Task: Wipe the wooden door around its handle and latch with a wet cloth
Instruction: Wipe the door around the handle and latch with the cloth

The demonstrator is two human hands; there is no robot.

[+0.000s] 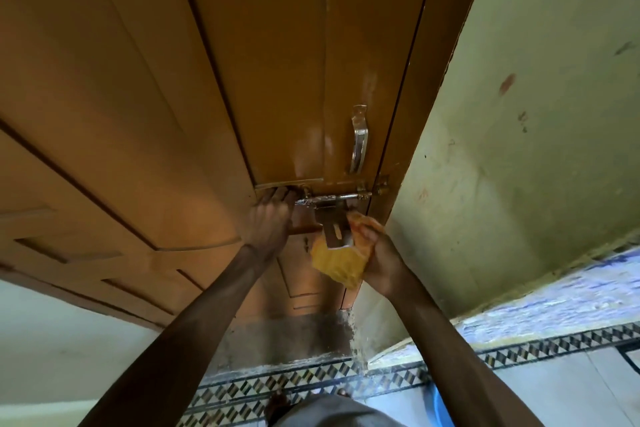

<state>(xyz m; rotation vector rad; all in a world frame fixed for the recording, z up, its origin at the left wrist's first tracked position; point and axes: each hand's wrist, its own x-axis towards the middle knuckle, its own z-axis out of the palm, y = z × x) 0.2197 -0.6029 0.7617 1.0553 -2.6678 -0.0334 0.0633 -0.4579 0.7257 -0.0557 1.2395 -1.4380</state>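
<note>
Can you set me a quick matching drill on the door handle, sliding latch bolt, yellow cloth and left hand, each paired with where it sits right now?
Things:
1. door handle
2. latch bolt
3. yellow cloth
4. left hand

Places:
A. bunched in the right hand, below the latch
B. pressed on the door at the latch's left end
C. upright on the door, above the latch
D. lying across the door between handle and cloth

Pairs: 1-C, 2-D, 3-A, 4-B

pale green wall (pixel 519 156) right | patterned tile border (pixel 311 381) on floor | blue mat (pixel 554 298)
</note>
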